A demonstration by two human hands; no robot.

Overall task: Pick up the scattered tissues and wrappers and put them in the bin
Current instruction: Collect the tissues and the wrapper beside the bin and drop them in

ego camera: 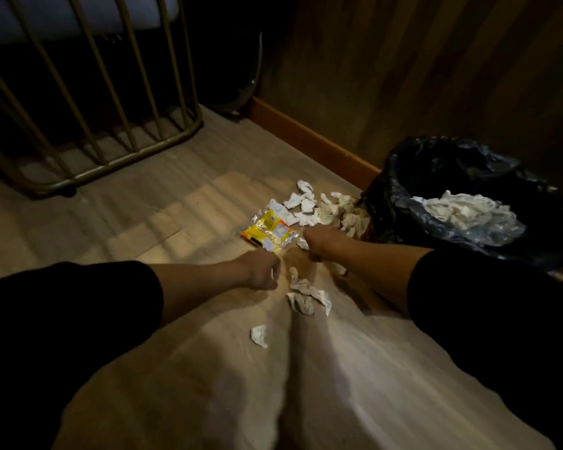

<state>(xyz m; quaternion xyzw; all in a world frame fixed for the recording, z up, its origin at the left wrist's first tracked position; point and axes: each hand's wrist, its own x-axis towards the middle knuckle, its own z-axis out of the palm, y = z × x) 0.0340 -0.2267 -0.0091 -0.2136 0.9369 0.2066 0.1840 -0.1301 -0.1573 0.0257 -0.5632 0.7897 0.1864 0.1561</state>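
While the wooden floor fills most of the view, a bin with a black liner stands at right against the wall, crumpled tissues already inside. More tissues lie scattered beside it, near a yellow wrapper. Left hand has its fingers clenched on a small white tissue; right hand looks curled, its grasp unclear.

Wrapper print too blurred
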